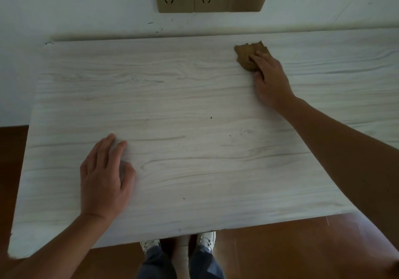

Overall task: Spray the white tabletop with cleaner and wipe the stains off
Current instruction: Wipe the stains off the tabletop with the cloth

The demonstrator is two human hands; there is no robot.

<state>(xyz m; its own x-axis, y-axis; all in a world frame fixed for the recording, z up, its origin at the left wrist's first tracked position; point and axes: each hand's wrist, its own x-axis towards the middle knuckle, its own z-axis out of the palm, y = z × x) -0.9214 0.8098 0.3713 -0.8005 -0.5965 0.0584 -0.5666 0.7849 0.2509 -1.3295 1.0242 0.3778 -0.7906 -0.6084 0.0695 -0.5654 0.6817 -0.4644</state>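
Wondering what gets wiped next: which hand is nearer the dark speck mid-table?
Right. The right hand, holding the brown cloth, is up and right of the speck; the left hand rests flat farther off, down-left.

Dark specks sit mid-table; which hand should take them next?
Right, probably. The right hand holds the brown cloth against the tabletop, just beyond the specks. The left hand rests flat, holding nothing.
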